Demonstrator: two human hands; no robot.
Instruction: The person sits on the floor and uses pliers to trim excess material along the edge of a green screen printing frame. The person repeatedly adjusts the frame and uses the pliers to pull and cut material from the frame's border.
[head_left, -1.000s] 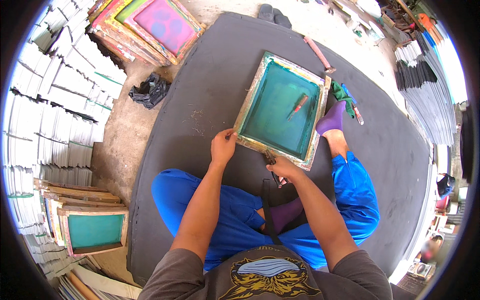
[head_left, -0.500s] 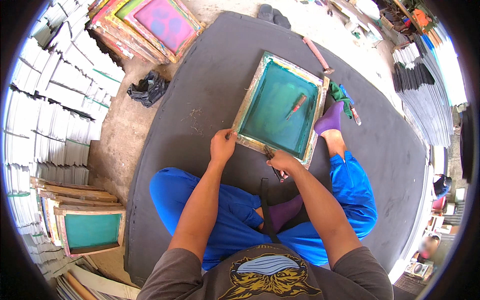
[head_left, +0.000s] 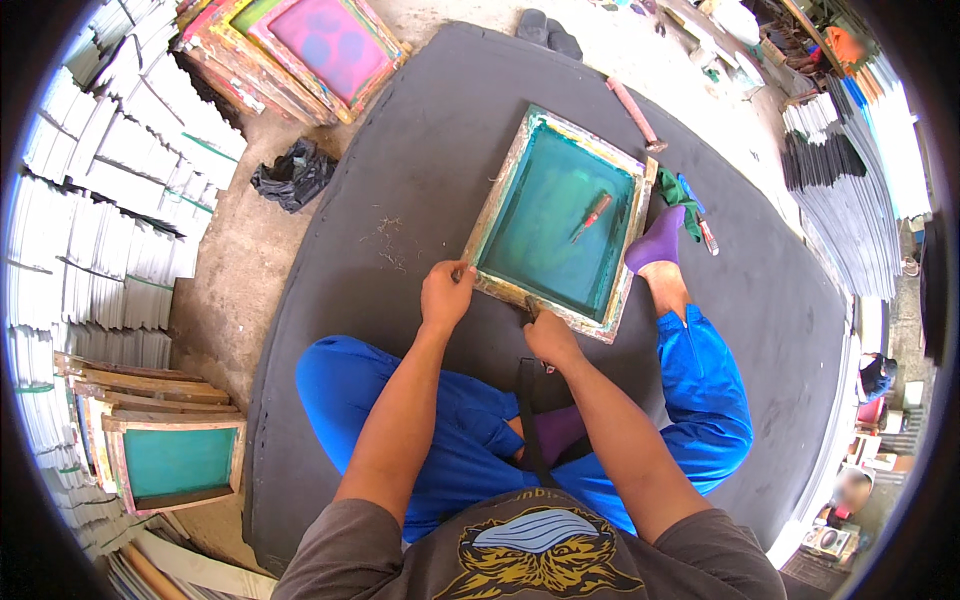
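Note:
A screen printing frame (head_left: 501,181) with a paint-stained wooden border and teal mesh lies on the dark mat in front of me. My left hand (head_left: 446,293) is closed around its near left corner. In my right hand (head_left: 549,337) is a dark pair of pliers (head_left: 531,306), its jaws touching the frame's near edge; the fist hides most of its handles. On the mesh rests a screwdriver (head_left: 592,217) with a red handle. My foot in a purple sock (head_left: 656,241) is against the frame's right side.
A hammer (head_left: 634,112) lies beyond the frame. Beside my foot are a green cloth (head_left: 672,187) and another screwdriver (head_left: 708,236). More frames stand far left (head_left: 335,52) and near left (head_left: 180,462), by a black plastic bag (head_left: 293,174) and stacked white sheets (head_left: 100,250).
My right hand has shifted slightly left along the near edge and turned, so the pliers stand more upright and their handles are mostly covered. The left hand keeps its place.

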